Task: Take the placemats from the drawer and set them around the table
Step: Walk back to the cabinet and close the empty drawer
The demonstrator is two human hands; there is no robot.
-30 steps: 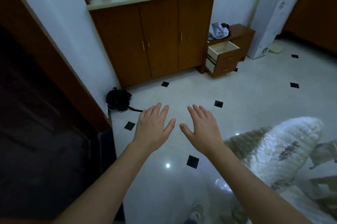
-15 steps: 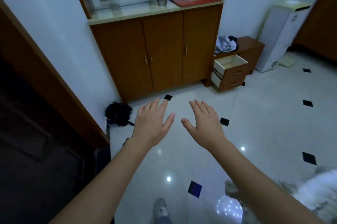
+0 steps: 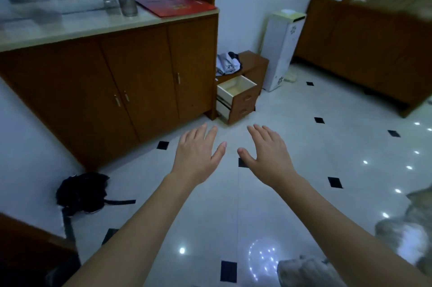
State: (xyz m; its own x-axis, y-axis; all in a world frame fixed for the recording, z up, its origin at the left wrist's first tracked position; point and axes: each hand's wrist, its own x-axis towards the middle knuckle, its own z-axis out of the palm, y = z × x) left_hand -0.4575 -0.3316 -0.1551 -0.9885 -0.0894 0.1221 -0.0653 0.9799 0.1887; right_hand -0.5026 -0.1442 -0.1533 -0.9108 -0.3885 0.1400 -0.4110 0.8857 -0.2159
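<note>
Two bare hands held out flat over a glossy tiled floor, holding nothing.

Left hand and right hand have fingers spread. Ahead of them, one small wooden chest has its top drawer pulled out, pale inside; no placemats visible. Left of that, one three-door wooden cabinet.

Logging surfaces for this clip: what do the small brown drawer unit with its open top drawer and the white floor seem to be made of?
The small brown drawer unit looks like wood or wood-look laminate: warm brown fronts with a faint sheen; grain too blurred to confirm. Its open top drawer shows pale, matte inner walls, perhaps painted board. The white floor looks like glossy glazed tile: it mirrors ceiling lights, with black diamond insets.
</note>
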